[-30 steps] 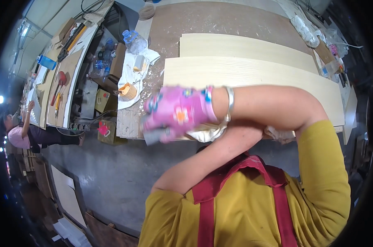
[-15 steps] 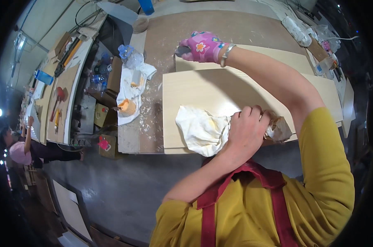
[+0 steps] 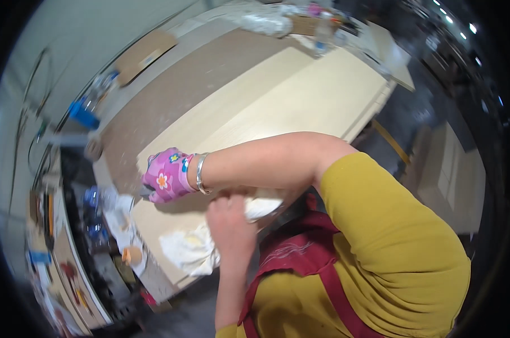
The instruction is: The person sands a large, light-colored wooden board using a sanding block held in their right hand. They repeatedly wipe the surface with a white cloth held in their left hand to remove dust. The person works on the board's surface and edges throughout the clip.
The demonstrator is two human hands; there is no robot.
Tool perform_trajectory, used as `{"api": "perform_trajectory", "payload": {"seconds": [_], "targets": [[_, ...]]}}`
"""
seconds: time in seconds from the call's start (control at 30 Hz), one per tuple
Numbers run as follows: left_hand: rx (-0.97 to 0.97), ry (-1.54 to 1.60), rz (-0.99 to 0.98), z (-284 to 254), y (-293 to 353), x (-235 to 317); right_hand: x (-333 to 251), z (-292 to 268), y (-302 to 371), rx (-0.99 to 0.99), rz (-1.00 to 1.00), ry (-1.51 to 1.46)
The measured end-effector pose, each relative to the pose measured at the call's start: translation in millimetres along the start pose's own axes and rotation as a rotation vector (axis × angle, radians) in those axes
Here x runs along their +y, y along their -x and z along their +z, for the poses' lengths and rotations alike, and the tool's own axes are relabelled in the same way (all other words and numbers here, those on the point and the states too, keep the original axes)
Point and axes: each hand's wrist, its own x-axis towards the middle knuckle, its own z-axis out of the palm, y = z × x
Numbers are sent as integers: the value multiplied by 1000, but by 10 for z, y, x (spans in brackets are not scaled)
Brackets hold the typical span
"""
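My right hand, in a pink flowered glove with grey on the finger side, rests at the left end of the pale boards. Its fingers are curled in, and whatever lies under them is hidden. Beyond a silver bracelet, my right forearm crosses over the front pale board; a second pale board lies behind it. My bare left hand grips a crumpled white cloth at the near edge of the front board. Part of a white wad shows on the other side of that hand.
At the table's left edge, a white cloth lies beside an orange-tan lump. A blue container and a brown panel are along the back. A clear bottle stands at the far right. Tools lie on a side bench.
My view has turned, so the boards now run diagonally. My right hand has come nearer to me and to my left hand, which still grips the cloth.
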Motion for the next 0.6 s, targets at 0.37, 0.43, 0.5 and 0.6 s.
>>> {"api": "perform_trajectory", "payload": {"seconds": [0.37,0.43,0.5,0.6], "targets": [[22,43,-69,23,-31,98,1420,-767,1595,93,469,190],[23,46,-100,50,-44,134,1642,-666,1821,165,490,82],[32,65,-175,52,-47,153,2134,-832,2153,178,502,111],[14,105,-252,47,-31,123,3088,-1207,2889,201,680,174]]}}
